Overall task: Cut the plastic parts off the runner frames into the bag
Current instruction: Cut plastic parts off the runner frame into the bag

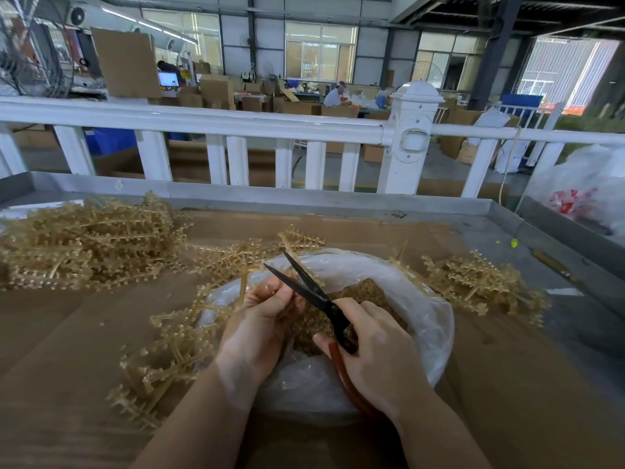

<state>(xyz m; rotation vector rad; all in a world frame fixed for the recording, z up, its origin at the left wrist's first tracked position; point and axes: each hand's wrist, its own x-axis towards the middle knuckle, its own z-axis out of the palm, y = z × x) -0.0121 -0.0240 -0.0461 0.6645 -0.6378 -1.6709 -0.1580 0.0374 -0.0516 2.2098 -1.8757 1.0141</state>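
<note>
spiky amber runner frames (169,350), crinkled clear bag (429,319)

Tan runner frames (84,245) I see heaped left; one frame (176,346) lies beside my clear bag (422,319) of cut parts (368,292); black scissors (304,282) open above.

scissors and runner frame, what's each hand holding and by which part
The right hand grips the scissors by their red handles, blades open. The left hand pinches a runner frame near its upper end, over the bag.
</note>
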